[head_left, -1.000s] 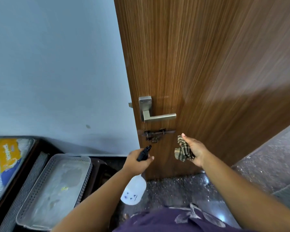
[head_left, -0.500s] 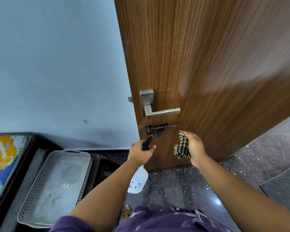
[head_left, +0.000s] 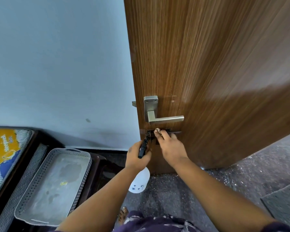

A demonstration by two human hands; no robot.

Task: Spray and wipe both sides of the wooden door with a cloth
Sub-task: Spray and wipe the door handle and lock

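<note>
At far left a striped mattress [head_left: 2, 158] carries a yellow label [head_left: 7, 144] with white script, seen sideways and too blurred to read. Next to it a grey perforated tray [head_left: 40, 213] holds only stains and a small yellow scrap [head_left: 63, 183]. Behind both rises a pale blue wall [head_left: 57, 64] with one small dark mark. The left hand [head_left: 137, 158] has its fingers wrapped round the black head of a spray bottle [head_left: 139, 182], whose white body hangs below the wrist and bears small dark marks that cannot be made out; the nozzle points up toward the door's edge. The wooden door [head_left: 216, 72] fills the right half, standing open, with a steel lever handle [head_left: 164, 118] and a dark latch [head_left: 164, 131] just under it. The right hand [head_left: 172, 146] is against the door at the latch, fingers reaching over it with a fingertip touching the bolt. The checked cloth seen half a second ago hanging from this hand is now hidden beneath the palm, so whether the fingers clutch it cannot be told. Since then the right hand has risen from below the latch onto it, and the left hand has moved closer to the door. At lower right lies speckled grey floor [head_left: 233, 181] and a mat corner [head_left: 285, 201].
</note>
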